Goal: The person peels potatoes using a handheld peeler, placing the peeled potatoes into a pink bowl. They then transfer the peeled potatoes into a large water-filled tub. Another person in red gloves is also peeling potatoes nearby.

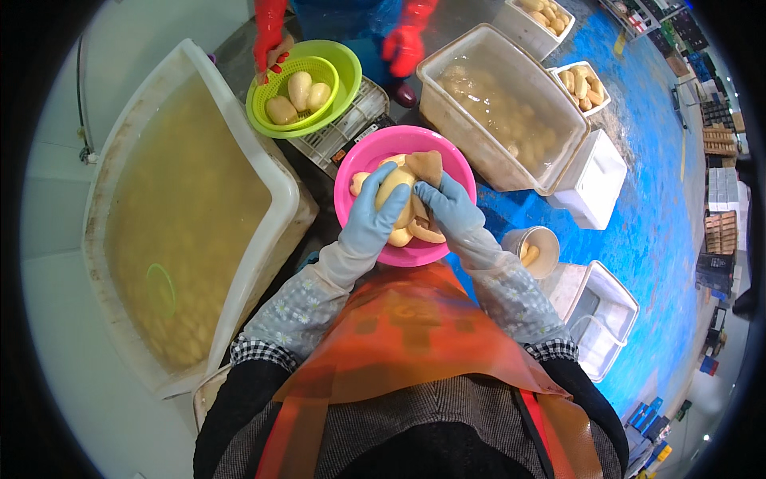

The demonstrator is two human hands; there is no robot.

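Note:
My left hand point(374, 209), in a pale blue rubber glove, grips a peeled, yellowish root vegetable point(395, 194) over the pink basin point(347, 224). A brown scouring cloth or pad point(426, 166) lies against the right side of that vegetable, and my right hand point(452, 203), gloved alike, is closed on it. More pale pieces lie beneath in the basin, partly covered by my hands; one point(359, 183) shows at the left and a curved one point(427, 232) under my right hand.
A co-worker's red-gloved hand point(270, 57) touches a green colander point(328, 70) on a crate point(374, 99). Left stands a large tub point(281, 191) of cloudy water; right are a water-filled tub point(502, 179), foam boxes point(598, 173), a bucket point(549, 263) and a white bin point(628, 299).

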